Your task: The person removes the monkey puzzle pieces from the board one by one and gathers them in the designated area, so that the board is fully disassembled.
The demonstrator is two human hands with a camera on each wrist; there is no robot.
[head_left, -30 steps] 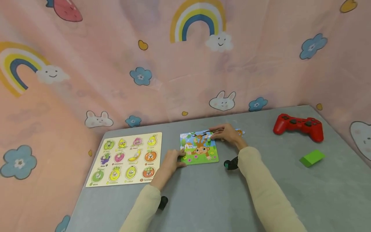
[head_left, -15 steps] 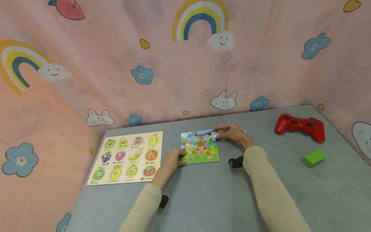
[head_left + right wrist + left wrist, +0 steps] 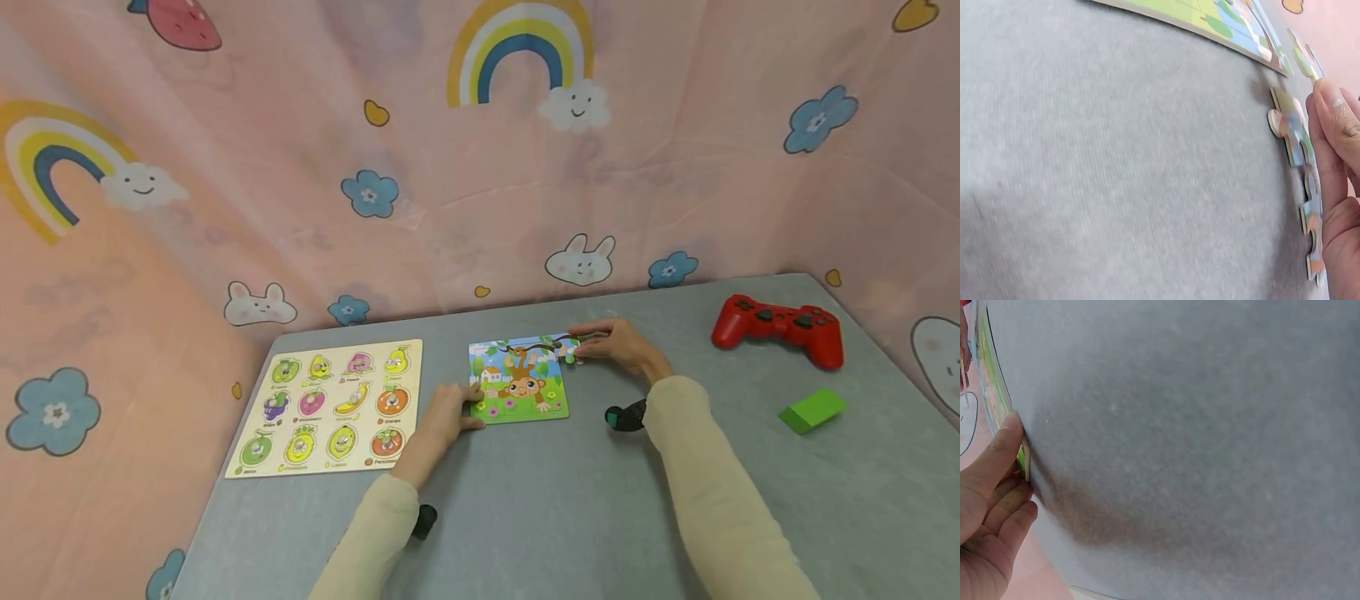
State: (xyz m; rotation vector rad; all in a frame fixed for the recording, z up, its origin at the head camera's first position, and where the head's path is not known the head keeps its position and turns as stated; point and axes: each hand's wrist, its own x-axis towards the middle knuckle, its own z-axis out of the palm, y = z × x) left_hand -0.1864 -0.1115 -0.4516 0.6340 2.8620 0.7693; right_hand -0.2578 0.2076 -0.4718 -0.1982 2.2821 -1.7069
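Observation:
A monkey picture board point(image 3: 517, 383) lies flat near the middle of the table. My left hand point(image 3: 444, 415) grips its lower left corner, with the thumb along the edge point(image 3: 991, 469). Just off the board's upper right corner, my right hand point(image 3: 618, 343) pinches a jigsaw piece point(image 3: 568, 350); the right wrist view shows this piece point(image 3: 1304, 61) raised between thumb and fingers. Beneath the right hand point(image 3: 1338, 144) in that view, several loose pieces point(image 3: 1293, 128) lie on the table beside the board.
A cream fruit puzzle board point(image 3: 323, 408) lies at the left of the grey table point(image 3: 525, 517). At the right are a red game controller point(image 3: 780, 327) and a green block point(image 3: 813, 411). A pink patterned cloth point(image 3: 465, 167) hangs behind the table.
My right hand has moved right, from over the board's upper right corner to just beyond it, and a piece now shows at its fingertips. The left hand stays at its corner.

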